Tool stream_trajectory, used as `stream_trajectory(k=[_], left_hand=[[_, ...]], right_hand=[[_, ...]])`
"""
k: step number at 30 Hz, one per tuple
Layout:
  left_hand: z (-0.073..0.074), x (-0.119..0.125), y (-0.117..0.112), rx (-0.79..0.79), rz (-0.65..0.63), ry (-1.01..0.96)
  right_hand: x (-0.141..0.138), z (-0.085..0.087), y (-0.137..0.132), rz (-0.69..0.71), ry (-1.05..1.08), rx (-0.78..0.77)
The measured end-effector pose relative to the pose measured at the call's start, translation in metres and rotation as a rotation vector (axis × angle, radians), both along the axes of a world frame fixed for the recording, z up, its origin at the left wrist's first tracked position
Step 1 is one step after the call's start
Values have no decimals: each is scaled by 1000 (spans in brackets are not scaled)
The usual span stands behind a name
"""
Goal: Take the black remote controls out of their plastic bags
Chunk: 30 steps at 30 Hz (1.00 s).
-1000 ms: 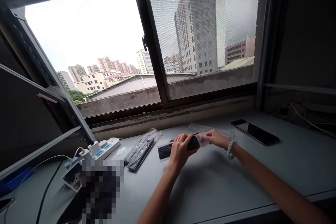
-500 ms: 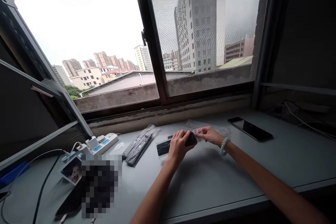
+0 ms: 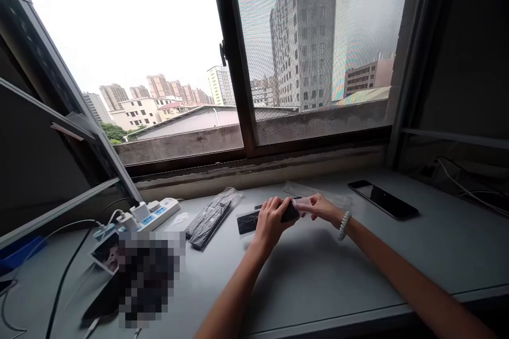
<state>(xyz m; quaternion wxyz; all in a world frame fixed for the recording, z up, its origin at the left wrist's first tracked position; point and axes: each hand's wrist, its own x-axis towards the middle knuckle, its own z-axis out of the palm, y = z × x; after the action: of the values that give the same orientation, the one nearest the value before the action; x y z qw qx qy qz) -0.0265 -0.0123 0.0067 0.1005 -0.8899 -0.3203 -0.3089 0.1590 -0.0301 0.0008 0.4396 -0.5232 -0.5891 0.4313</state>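
The plastic wrap (image 3: 304, 205) looks paler and smoother than a second ago. My left hand (image 3: 272, 217), palm down, grips the dark wrapped object (image 3: 248, 223) over the counter (image 3: 326, 280); my right hand (image 3: 323, 209) pinches the wrap's end.

The person's left arm (image 3: 238, 286) rises toward one o'clock, its left hand (image 3: 270, 217) back-up with fingers curled in a grip. The right arm (image 3: 392, 257) slants toward ten; the right hand (image 3: 324, 207), at the left's three o'clock, pinches, fingertips toward nine.
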Motion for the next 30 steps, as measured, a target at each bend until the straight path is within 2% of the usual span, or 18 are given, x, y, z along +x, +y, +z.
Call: stream_trajectory(k=[7, 11, 16, 22, 26, 30], left_hand=[[3, -6, 7, 101, 54, 80], [6, -13, 14, 132, 85, 82], [6, -20, 21, 82, 134, 55], [4, -23, 20, -19, 179, -10], [7, -25, 21, -22, 218, -85], [12, -29, 25, 8, 327, -208]], right_hand=[[-2, 1, 2, -62, 38, 15], [6, 5, 2, -111, 72, 32], [22, 9, 0, -284, 139, 15], [17, 13, -1, -413, 384, -32], [26, 8, 4, -644, 535, 20], [42, 1, 9, -837, 547, 55]])
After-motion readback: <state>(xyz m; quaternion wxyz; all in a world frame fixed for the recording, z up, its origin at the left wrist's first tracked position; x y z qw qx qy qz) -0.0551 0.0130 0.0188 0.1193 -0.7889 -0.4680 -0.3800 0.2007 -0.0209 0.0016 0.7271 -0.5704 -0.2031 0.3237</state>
